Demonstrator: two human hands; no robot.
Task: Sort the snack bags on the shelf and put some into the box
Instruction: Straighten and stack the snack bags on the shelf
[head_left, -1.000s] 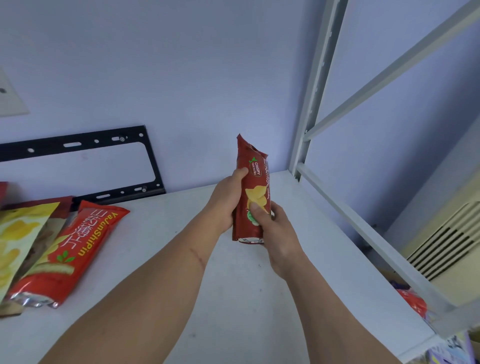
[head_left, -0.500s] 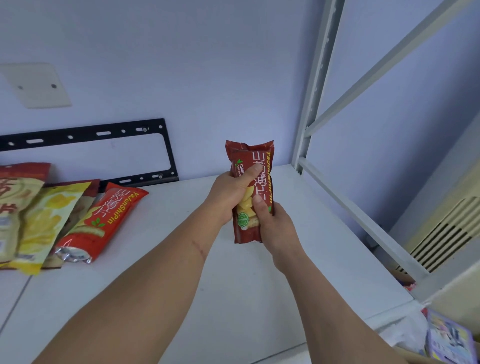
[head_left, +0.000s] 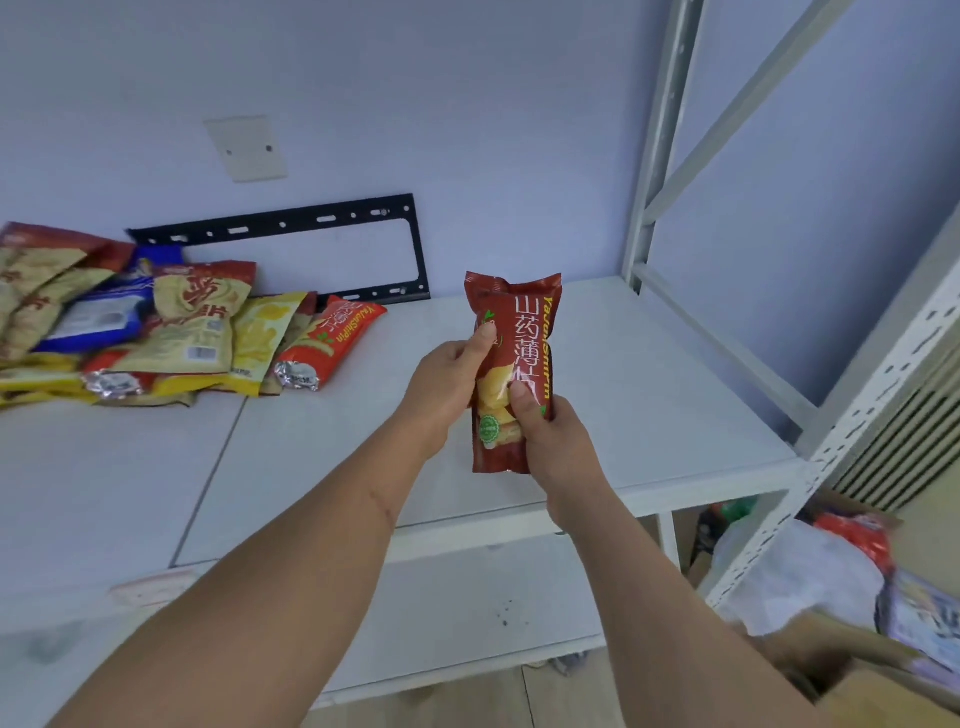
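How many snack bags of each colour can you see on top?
Red: 2, held red bag, lying red bag
Yellow: 1, yellow bag
Blue: 1, blue bag
Tan: 2, middle tan bag, left tan bag
Total: 6, more hidden underneath

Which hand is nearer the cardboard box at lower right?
Right. The right hand grips the red snack bag's lower half, on the cardboard box side; the left hand holds the bag's far edge, farther away.

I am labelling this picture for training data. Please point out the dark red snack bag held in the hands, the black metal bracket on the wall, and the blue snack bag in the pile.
Dark red snack bag (head_left: 530, 322): head view, upper printed front.
Black metal bracket (head_left: 311, 217): head view, top bar.
Blue snack bag (head_left: 96, 317): head view, white label.
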